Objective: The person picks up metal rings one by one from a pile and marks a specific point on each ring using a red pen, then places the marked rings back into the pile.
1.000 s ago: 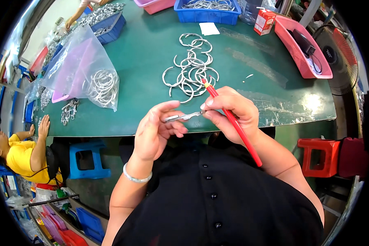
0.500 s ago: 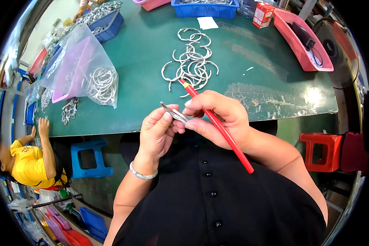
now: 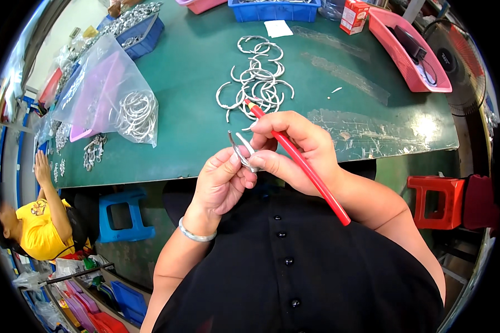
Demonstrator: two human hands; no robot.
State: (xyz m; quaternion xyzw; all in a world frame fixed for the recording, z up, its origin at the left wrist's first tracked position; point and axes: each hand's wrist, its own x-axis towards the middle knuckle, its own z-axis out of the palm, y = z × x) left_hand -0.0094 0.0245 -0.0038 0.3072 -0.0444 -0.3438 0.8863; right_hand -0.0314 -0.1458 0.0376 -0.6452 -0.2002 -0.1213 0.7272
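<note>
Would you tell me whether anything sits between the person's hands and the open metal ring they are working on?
Nothing visible does. The left hand and right hand both pinch the metal ring directly, while the red pencil lies along the right hand, off the ring.

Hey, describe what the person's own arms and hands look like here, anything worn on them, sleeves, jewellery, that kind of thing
Both forearms are bare, with no sleeves reaching them and no gloves on either hand. The left hand has a thin silver bangle around its wrist. The right hand shows no ring, watch or band in this view. The person wears a black buttoned top.
</note>
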